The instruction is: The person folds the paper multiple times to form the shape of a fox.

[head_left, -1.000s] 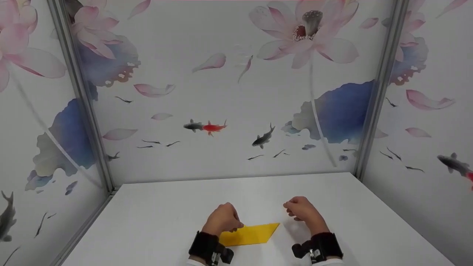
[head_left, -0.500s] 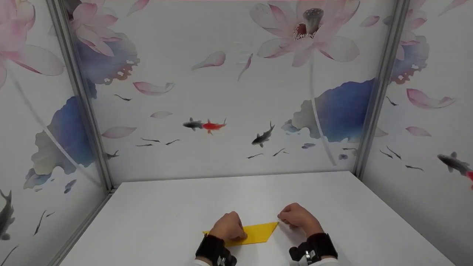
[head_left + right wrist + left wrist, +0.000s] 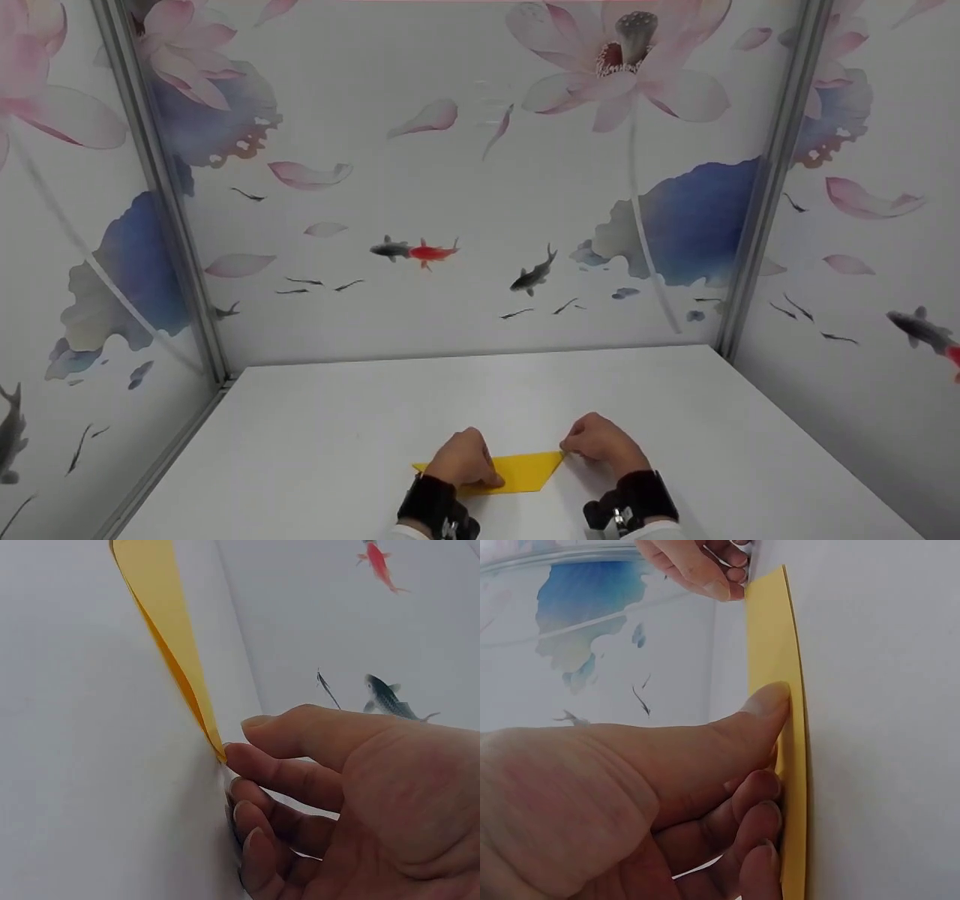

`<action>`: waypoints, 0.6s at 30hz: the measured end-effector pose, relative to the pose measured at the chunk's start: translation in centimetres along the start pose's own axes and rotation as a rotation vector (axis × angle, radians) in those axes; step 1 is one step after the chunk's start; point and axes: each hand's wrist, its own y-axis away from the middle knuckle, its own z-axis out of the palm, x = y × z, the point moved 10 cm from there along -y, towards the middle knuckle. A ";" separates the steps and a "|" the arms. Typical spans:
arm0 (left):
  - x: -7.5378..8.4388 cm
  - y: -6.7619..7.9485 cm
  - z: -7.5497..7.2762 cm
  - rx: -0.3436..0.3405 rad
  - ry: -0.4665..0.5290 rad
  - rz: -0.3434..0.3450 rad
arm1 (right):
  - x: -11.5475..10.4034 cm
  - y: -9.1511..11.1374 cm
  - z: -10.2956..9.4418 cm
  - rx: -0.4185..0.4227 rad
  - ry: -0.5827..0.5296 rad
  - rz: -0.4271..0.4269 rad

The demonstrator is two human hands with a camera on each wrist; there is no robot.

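A folded sheet of yellow paper (image 3: 527,472), slanted at its right end, lies flat on the white table. My left hand (image 3: 463,459) is on its left part, hiding some of it. In the left wrist view the thumb (image 3: 769,699) presses near the paper's near edge, with the other fingers bent against it. My right hand (image 3: 600,439) is at the pointed right corner. Up close in the right wrist view, the index fingertip (image 3: 238,759) touches that corner, the thumb stands apart from it, and the layers gape slightly along the slanted edge.
The white table (image 3: 337,420) is walled on three sides by panels (image 3: 450,315) printed with lotus flowers and fish. Metal posts (image 3: 176,225) stand at the back corners. Both wrists wear black straps (image 3: 646,496) with small cameras.
My left hand has slid right and nearer to me, from the paper's far edge onto its surface. My right hand has come left and down to touch the right corner.
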 end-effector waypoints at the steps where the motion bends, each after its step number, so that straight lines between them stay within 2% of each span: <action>1: 0.0 0.0 0.0 0.001 0.001 -0.005 | 0.0 0.0 0.0 -0.006 0.010 0.001; 5: 0.0 0.2 -0.1 0.008 -0.006 -0.013 | -0.3 -0.2 0.3 -0.044 -0.012 -0.004; 9: -0.1 0.2 -0.1 0.011 -0.004 -0.017 | -0.5 -0.1 0.4 -0.067 -0.129 -0.009; 14: -0.1 0.2 -0.1 0.011 -0.006 -0.011 | 0.1 0.0 0.8 -0.088 -0.298 0.047; 18: -0.2 0.1 -0.2 0.014 0.002 -0.009 | 0.5 0.0 1.3 -0.111 -0.345 0.088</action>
